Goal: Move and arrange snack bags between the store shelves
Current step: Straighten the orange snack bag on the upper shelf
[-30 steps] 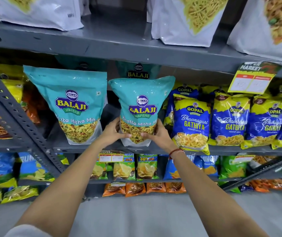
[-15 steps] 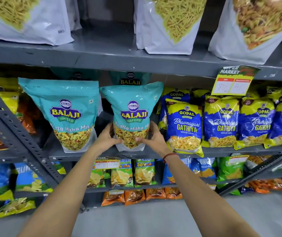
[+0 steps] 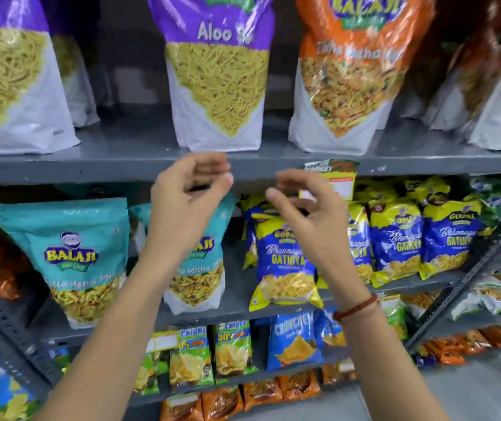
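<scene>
- Both forearms reach up and forward from the bottom of the view, wrists bent slightly back, hands raised in front of the grey shelf edge [image 3: 97,171].
- Left hand [image 3: 182,202]: back toward the camera, fingers [image 3: 209,165] loosely curled with a gap to the thumb, empty and touching nothing.
- Right hand [image 3: 306,214]: likewise raised, fingers [image 3: 297,180] half curled and parted, holding nothing; a red thread band [image 3: 355,308] circles the wrist.
- The teal bag [image 3: 200,278] stands upright on the middle shelf, below and behind the left fingers, partly hidden by that wrist and free of both hands.
- A second teal bag [image 3: 70,256] stands left of the left fingers, just beside the first.
- Blue-and-yellow bags [image 3: 285,268] line the same shelf below the right fingers.
- Just above the left fingertips, on the upper shelf, stands a purple-topped bag [image 3: 218,74]; an orange-topped bag [image 3: 346,71] stands above the right fingers.
- A price tag [image 3: 337,180] hangs from the shelf edge just behind the right fingers.
</scene>
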Available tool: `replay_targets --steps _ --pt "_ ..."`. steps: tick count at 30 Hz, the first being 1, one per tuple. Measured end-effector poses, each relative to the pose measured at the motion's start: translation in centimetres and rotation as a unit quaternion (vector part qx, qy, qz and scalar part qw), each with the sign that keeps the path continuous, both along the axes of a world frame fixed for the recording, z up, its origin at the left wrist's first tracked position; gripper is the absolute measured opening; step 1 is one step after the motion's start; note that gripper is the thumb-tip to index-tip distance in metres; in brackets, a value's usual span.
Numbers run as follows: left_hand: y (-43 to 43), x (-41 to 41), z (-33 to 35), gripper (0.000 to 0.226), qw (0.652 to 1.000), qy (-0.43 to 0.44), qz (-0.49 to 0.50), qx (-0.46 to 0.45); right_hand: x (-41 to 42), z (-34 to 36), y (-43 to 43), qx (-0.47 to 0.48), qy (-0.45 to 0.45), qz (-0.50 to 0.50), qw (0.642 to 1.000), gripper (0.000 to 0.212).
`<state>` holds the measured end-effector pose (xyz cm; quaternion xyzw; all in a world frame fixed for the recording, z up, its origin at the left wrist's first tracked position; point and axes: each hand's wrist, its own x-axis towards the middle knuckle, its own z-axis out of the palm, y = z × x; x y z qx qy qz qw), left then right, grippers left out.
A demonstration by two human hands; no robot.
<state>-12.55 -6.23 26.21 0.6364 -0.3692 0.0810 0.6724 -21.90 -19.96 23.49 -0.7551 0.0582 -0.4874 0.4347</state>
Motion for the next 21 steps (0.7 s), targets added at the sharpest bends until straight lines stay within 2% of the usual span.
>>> replay_targets --steps 3,6,9,12,14,16,18,21 --pt "-3.7 -0.4 3.7 0.026 0.998 -0.056 -0.037 -0.012 -0.9 3.7 -3.7 -0.021 -0.073 -0.071 0.995 0.02" --pt "-8.3 0.2 5.2 0.052 0.992 -0.091 -0.074 0.052 -1.0 5.7 -8.3 -0.007 -0.105 -0.136 0.985 0.035" --pt "-12.5 1.6 5.0 0.075 0.981 -0.093 -0.096 0.137 -0.8 6.4 -12.6 -0.01 -0.02 -0.178 0.984 0.077" --pt "-15.3 3.2 5.0 0.094 0.968 -0.079 -0.026 0.237 -0.4 6.7 -15.3 0.033 0.102 -0.114 0.988 0.103" --pt "-16.2 3.8 5.4 0.093 0.957 -0.042 -0.021 0.286 -0.1 7.0 -16.0 0.042 0.177 -0.061 0.982 0.107" --pt "-16.9 4.2 5.7 0.079 0.962 0.0 -0.053 0.268 0.0 7.2 -16.5 0.027 0.211 -0.047 0.976 0.109" --pt "-17.1 4.4 5.8 0.07 0.969 0.019 -0.063 0.24 0.1 7.4 -16.9 0.03 0.204 -0.043 0.977 0.108" --pt "-17.6 4.2 5.6 0.072 0.975 0.021 -0.058 0.213 -0.3 7.6 -17.7 0.029 0.193 -0.037 0.98 0.108"
